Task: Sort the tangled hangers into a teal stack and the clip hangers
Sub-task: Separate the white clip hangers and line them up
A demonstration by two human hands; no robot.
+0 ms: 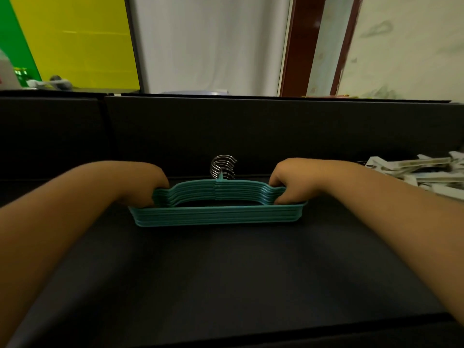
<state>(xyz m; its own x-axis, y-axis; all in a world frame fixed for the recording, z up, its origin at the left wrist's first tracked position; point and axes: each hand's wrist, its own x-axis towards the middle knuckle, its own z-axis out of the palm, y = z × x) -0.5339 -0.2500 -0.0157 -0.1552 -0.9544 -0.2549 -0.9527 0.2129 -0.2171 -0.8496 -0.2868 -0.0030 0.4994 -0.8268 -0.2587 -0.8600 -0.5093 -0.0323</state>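
Gripping the teal stack [216, 209] at its two shoulders, the left hand [148, 182] and right hand [291, 182] are curling their fingers around the hangers' ends, holding them together on the dark bench [226, 272], metal hooks [223, 167] pointing away from the person; the white clip hangers [421, 172] are lying in a pile at the far right, well apart from the stack

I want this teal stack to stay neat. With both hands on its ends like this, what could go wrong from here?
1. The left hand and right hand grip only the shoulders of the teal hanger stack; uneven pressure could fan the layers apart.
2. The bunched metal hooks might catch each other and re-tangle.
3. The white clip hangers lie close by at right; sliding the stack that way could mix the piles.
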